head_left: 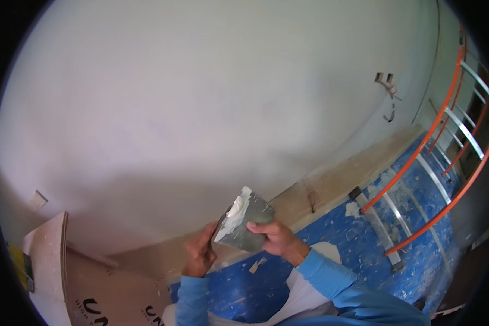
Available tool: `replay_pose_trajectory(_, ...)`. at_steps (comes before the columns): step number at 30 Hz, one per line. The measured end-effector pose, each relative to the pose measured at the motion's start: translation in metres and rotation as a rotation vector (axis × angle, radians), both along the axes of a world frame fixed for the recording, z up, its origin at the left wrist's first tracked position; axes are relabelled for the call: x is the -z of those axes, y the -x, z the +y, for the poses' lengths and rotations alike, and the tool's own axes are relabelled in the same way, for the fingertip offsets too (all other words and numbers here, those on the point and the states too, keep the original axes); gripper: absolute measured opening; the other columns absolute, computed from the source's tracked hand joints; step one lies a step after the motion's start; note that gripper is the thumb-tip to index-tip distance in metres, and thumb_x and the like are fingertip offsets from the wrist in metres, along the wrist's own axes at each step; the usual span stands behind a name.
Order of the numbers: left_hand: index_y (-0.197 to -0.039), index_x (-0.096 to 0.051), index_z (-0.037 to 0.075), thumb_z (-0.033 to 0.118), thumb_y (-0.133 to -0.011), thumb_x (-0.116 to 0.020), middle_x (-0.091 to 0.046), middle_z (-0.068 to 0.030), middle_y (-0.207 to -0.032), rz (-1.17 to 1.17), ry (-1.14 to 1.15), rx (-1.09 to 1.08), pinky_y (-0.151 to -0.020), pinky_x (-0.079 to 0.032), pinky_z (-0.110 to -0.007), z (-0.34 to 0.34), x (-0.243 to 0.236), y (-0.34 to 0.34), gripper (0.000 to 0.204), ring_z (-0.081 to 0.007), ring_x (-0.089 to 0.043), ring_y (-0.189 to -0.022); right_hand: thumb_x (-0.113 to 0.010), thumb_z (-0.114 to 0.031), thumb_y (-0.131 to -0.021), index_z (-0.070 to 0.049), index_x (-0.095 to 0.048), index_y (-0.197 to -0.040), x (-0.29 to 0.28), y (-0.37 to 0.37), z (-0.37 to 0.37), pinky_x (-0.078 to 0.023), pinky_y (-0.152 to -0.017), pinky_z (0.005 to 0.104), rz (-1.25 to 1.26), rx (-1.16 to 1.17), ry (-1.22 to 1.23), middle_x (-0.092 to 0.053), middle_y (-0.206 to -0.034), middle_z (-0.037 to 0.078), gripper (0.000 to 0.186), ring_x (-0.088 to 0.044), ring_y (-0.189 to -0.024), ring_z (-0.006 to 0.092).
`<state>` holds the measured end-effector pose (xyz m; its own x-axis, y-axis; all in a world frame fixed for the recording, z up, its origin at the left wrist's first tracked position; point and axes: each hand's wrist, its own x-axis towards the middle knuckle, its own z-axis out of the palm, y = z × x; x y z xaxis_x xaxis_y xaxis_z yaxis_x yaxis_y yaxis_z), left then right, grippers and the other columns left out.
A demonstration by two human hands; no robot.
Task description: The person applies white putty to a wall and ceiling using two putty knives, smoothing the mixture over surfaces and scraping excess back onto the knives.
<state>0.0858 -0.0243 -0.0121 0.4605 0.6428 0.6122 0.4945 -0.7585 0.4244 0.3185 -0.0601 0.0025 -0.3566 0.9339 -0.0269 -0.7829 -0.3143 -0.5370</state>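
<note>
My right hand (277, 237) grips a wide grey putty knife (250, 231), its thumb lying flat on the broad face. White putty (236, 209) is heaped along the left edge of that face, with thin smears across the rest. At the same edge, my left hand (201, 248) is closed around a thin dark blade, mostly hidden by the fingers and the wide putty knife. Whether the two tools touch, I cannot make out. Both hands are in front of my body, away from the pale wall (201, 108).
An orange ladder (437, 127) with metal rungs stands at the right on blue, putty-spotted floor sheeting (358, 239). Wires (391, 98) hang from wall boxes. Left are a wooden panel (46, 258), printed brown board (111, 282) and a wall plate (38, 200).
</note>
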Motion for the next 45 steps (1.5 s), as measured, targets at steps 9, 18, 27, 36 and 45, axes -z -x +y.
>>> replay_pose_trajectory(9, -0.115, -0.062, 0.005, 0.006, -0.095, -0.051, -0.071, -0.0140, -0.090, -0.701, 0.738, -0.125, -0.053, -0.054, -0.032, 0.014, 0.058, 0.030, 0.023, -0.0239, -0.069, -0.067, -0.063, -0.001, -0.084, 0.001, -0.058, -0.123, 0.036, -0.048, 0.033, -0.056, -0.091, 0.0453, -0.115, 0.263, 0.037, -0.066, -0.113, 0.016, 0.040, -0.067, -0.102, 0.0286)
replay_pose_trajectory(18, -0.115, -0.059, 0.001, 0.011, -0.098, -0.047, -0.071, -0.0095, -0.094, -1.131, 1.092, -0.076, -0.049, -0.054, -0.026, 0.010, 0.038, 0.043, 0.024, -0.0159, -0.070, -0.069, -0.059, -0.010, -0.090, -0.002, -0.058, -0.118, -0.069, -0.161, 0.095, -0.057, -0.070, 0.0471, -0.653, 0.986, 0.320, -0.065, -0.105, 0.013, 0.029, -0.066, -0.083, 0.0285)
replay_pose_trajectory(27, -0.114, -0.061, 0.001, 0.014, -0.099, -0.049, -0.071, -0.0084, -0.092, -1.065, 0.933, -0.116, -0.050, -0.055, -0.027, 0.003, 0.028, 0.056, 0.023, -0.0154, -0.070, -0.070, -0.055, -0.001, -0.087, -0.010, -0.058, -0.131, -0.147, -0.165, 0.167, -0.027, -0.104, 0.0638, -1.832, 1.742, -0.605, -0.055, -0.123, 0.013, 0.045, -0.050, -0.114, 0.0322)
replay_pose_trajectory(36, -0.111, -0.063, 0.001, 0.016, -0.099, -0.053, -0.069, -0.0070, -0.093, -0.987, 0.783, -0.080, -0.054, -0.057, -0.029, 0.002, 0.031, 0.053, 0.022, -0.0157, -0.069, -0.072, -0.056, 0.002, -0.082, -0.014, -0.046, -0.143, -0.160, -0.141, 0.195, -0.010, -0.103, 0.0801, -2.258, 1.754, -0.838, -0.044, -0.136, 0.017, 0.064, -0.041, -0.126, 0.0367)
replay_pose_trajectory(45, -0.113, -0.061, -0.005, 0.013, -0.099, -0.052, -0.067, -0.0066, -0.097, -0.830, 0.678, -0.052, -0.065, -0.054, -0.028, -0.006, 0.031, 0.045, 0.024, -0.0118, -0.063, -0.080, -0.061, 0.000, -0.075, -0.007, -0.054, -0.134, -0.113, -0.129, 0.177, -0.031, -0.101, 0.0654, -2.250, 1.468, -0.995, -0.052, -0.122, 0.018, 0.060, -0.050, -0.115, 0.0355)
